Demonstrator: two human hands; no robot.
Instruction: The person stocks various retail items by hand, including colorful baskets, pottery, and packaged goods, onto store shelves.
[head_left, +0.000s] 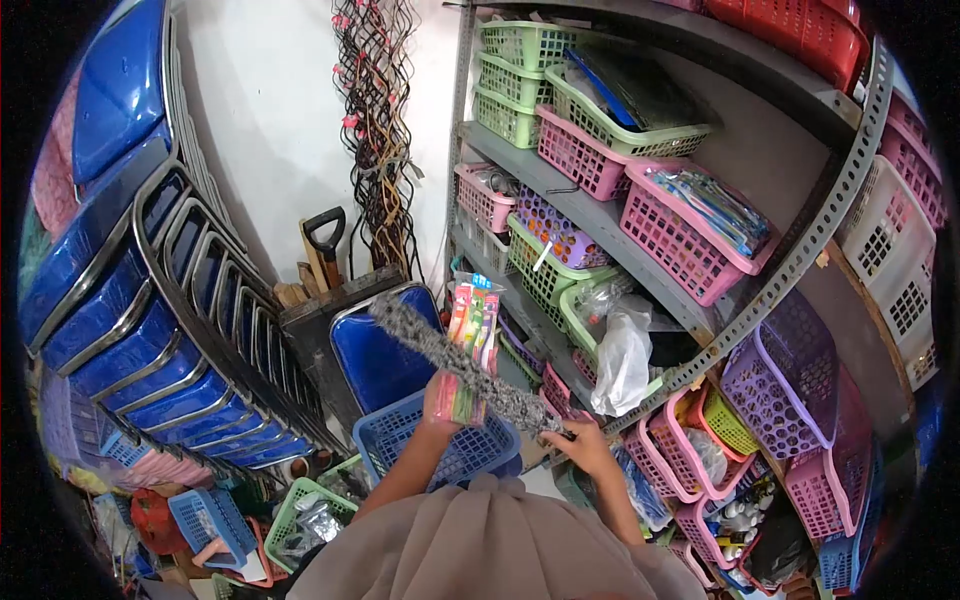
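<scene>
My left hand [436, 402] is closed around the lower part of a clear plastic packet [466, 315] with pink, green and orange contents. I cannot tell what kind of items are inside. In my right hand [582, 442] is the handle of a fluffy grey duster [420, 336], fingers wrapped round it. The duster slants up to the left and crosses in front of the packet's middle. Below both hands stands a blue plastic basket [383, 432], partly covered by my left forearm. Behind it, a blue padded chair seat [375, 345] leans upright.
Stacked blue chairs [140, 330] rise on the left. A metal shelf [590, 215] at the right bears green and pink baskets [690, 235] and a white plastic bag [625, 355]. Purple baskets [780, 390] crowd the lower right, and a green basket [300, 500] sits lower left.
</scene>
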